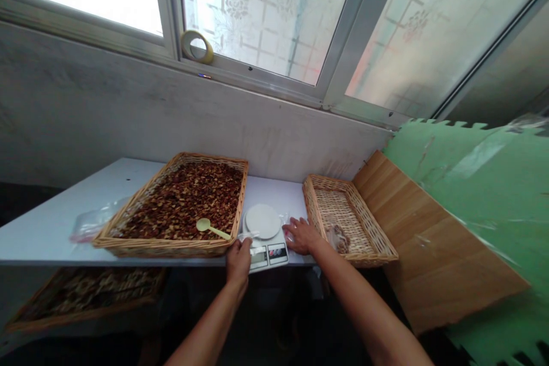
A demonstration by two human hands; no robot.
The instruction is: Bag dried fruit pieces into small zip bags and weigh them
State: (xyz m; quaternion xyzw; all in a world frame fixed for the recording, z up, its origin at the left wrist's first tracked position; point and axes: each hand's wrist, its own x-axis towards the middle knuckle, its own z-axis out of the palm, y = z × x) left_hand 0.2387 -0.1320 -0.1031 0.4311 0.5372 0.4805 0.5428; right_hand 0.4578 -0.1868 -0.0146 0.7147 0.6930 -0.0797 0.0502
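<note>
My left hand [238, 261] is closed at the front left edge of a white kitchen scale [270, 257]. A glint of clear plastic film [249, 235], seemingly a small bag, shows at its fingertips. The scale's round plate [263, 222] carries nothing else visible. To the right of the scale, my right hand [301, 235] lies with fingers spread on clear plastic [285, 218] against the table. A large wicker basket [243, 194] left of the scale is full of reddish-brown dried pieces [193, 194]. A pale yellow spoon [210, 227] rests on them near the front right corner.
On the right stands a smaller wicker basket [315, 201] holding one filled clear bag [339, 238]. Plastic bags [96, 220] lie on the white table [38, 234] at left. A wooden board [429, 240] leans at right. Another basket [81, 311] sits below. A tape roll [207, 56] is on the sill.
</note>
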